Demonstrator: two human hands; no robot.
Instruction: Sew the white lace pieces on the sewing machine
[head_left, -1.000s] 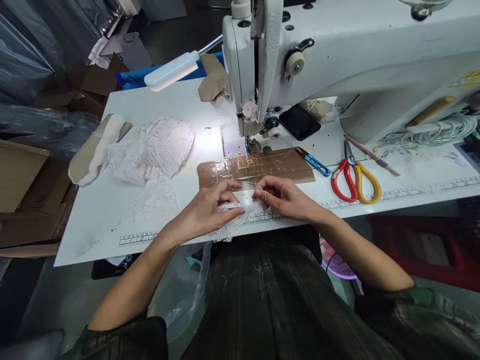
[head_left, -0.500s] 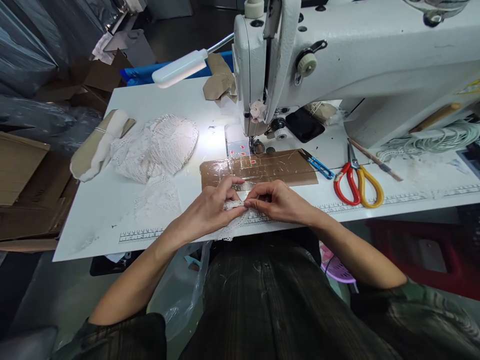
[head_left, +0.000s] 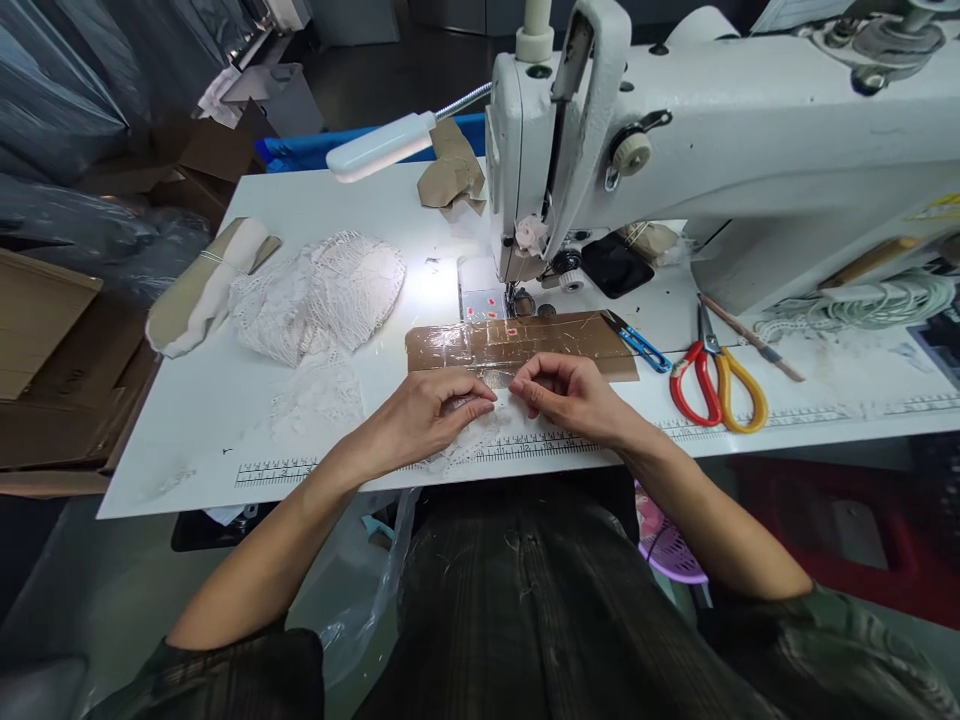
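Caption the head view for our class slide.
Left hand at white lace, right hand close by, in front of a sewing machine.

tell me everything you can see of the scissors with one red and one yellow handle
The scissors have one red loop handle, one yellow loop handle and grey, metallic-looking blades, which look shut or nearly so. They lie flat on the white table, blades pointing away from the person, loops reaching the black-marked ruler strip. Blue-handled snips lie to their left; a thin brownish stick lies to their right. The bare right hand is apart from them.
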